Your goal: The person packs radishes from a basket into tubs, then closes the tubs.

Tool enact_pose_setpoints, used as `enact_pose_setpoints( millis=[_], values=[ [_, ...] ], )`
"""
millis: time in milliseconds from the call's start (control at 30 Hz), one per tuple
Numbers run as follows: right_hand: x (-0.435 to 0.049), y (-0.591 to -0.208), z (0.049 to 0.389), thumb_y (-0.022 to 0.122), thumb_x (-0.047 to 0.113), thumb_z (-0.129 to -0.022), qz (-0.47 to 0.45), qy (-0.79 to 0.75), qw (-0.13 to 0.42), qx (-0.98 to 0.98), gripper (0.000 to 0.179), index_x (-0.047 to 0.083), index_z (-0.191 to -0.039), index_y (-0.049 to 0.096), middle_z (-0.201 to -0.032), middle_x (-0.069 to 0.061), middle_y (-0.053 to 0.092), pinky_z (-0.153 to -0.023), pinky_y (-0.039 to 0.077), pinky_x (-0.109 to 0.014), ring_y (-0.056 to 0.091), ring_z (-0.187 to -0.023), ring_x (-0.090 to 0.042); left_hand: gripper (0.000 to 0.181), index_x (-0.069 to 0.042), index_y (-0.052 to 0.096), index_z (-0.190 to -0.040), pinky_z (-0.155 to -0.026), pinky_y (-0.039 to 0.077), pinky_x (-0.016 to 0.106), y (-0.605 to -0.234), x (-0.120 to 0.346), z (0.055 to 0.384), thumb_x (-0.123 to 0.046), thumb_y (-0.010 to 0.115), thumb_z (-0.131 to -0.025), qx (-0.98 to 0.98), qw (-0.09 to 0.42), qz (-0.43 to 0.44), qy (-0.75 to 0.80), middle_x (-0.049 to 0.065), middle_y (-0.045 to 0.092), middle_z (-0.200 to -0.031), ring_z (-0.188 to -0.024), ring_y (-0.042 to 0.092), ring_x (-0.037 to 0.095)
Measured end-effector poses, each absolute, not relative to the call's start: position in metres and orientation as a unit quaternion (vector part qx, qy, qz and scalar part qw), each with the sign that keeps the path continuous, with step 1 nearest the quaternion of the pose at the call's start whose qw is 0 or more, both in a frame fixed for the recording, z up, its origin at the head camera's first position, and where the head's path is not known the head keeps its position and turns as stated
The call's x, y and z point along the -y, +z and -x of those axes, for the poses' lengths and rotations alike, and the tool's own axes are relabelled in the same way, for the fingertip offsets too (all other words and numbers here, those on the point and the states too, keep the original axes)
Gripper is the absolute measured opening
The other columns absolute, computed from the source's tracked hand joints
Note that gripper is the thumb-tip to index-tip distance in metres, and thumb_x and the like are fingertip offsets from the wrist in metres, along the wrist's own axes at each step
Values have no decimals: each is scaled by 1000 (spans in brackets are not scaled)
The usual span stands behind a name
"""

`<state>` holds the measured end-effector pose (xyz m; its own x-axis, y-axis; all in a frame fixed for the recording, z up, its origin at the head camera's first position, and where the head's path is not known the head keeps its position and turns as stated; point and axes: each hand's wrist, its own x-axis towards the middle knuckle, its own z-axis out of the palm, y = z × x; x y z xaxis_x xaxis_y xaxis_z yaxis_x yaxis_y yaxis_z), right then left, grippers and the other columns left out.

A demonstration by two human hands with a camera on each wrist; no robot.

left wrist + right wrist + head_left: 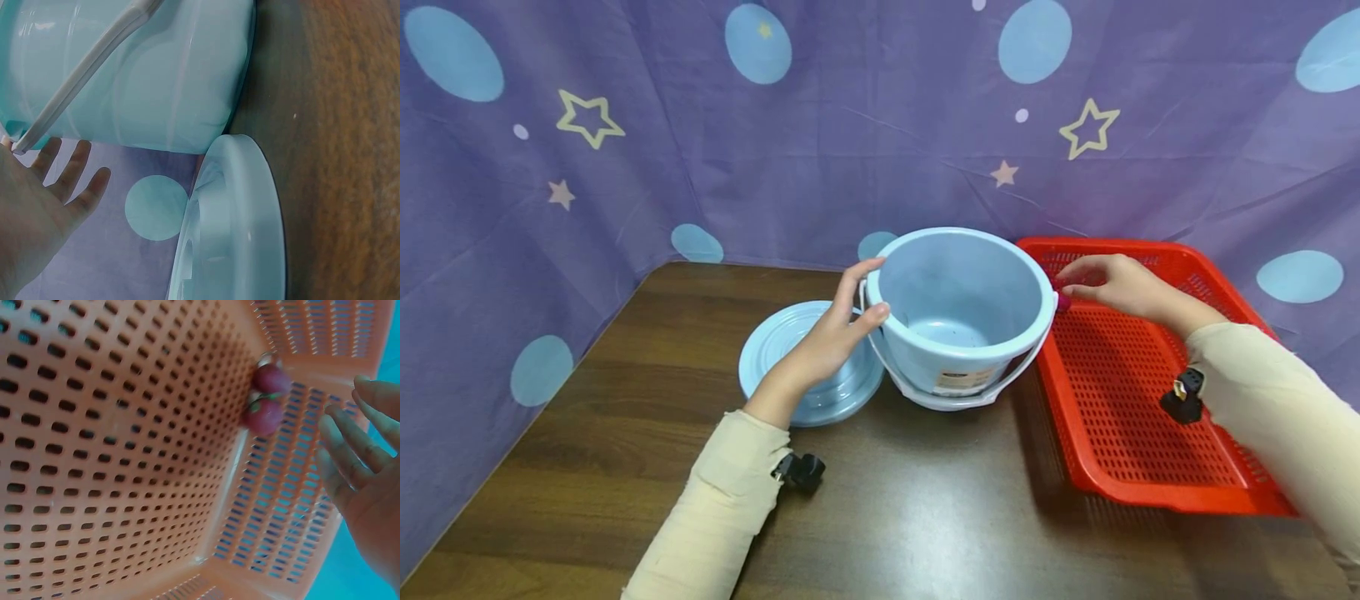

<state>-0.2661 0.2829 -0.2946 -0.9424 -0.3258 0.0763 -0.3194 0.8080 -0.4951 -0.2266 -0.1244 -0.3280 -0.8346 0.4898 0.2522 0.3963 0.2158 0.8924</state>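
A light blue bucket (964, 287) stands upright on the brown table, its white handle (957, 402) lying down at the front. My left hand (871, 292) rests against the bucket's left rim with forefinger and thumb; in the left wrist view its fingers (69, 172) are straight and spread beside the bucket wall (156, 75). The bucket's round blue lid (775, 354) lies on the table under that hand. My right hand (1075, 285) hovers over the near-left corner of the red mesh basket (1120, 400). Two small dark red round fruits (265, 400) sit in that corner, a little apart from the straight fingers (350, 450).
A purple cloth (820, 133) with blue dots and stars hangs behind and along the left of the wooden table (925, 517). The basket holds nothing else that I can see. A black camera is strapped to each wrist.
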Motion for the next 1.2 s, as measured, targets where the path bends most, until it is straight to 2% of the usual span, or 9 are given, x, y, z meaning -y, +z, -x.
enact_pose_setpoints(
  millis=[400, 633, 967, 1200],
  values=[
    [-286, -310, 286, 77, 16, -87, 157, -204, 33, -966, 37, -4, -117, 66, -107, -23, 67, -86, 48, -55, 61, -93, -35, 91, -31, 18, -154, -110, 24, 60, -330, 123, 228, -81, 47, -83, -778, 40, -279, 562, 5, 11, -161, -144, 19, 27],
    [-287, -317, 290, 77, 17, -86, 156, -187, 32, -969, 37, -5, -113, 66, -89, -15, 64, -76, 47, -47, 57, -82, -30, 86, -32, 19, -154, -111, 24, 58, -330, 123, 227, -78, 48, -86, -775, 38, -281, 565, 6, 13, -161, -144, 21, 26],
    [-294, -324, 291, 75, 16, -88, 137, -187, 49, -972, 40, -8, -118, 64, -84, -12, 62, -78, 48, -50, 55, -79, -29, 90, -31, 18, -154, -111, 23, 59, -330, 124, 228, -80, 47, -84, -778, 36, -282, 560, 6, 11, -162, -145, 18, 26],
    [-299, -329, 293, 75, 15, -88, 129, -190, 57, -972, 38, -7, -116, 63, -80, -9, 59, -72, 46, -40, 53, -76, -26, 90, -30, 18, -154, -111, 23, 59, -330, 123, 228, -81, 47, -84, -777, 34, -284, 561, 4, 10, -162, -146, 15, 24]
  ],
)
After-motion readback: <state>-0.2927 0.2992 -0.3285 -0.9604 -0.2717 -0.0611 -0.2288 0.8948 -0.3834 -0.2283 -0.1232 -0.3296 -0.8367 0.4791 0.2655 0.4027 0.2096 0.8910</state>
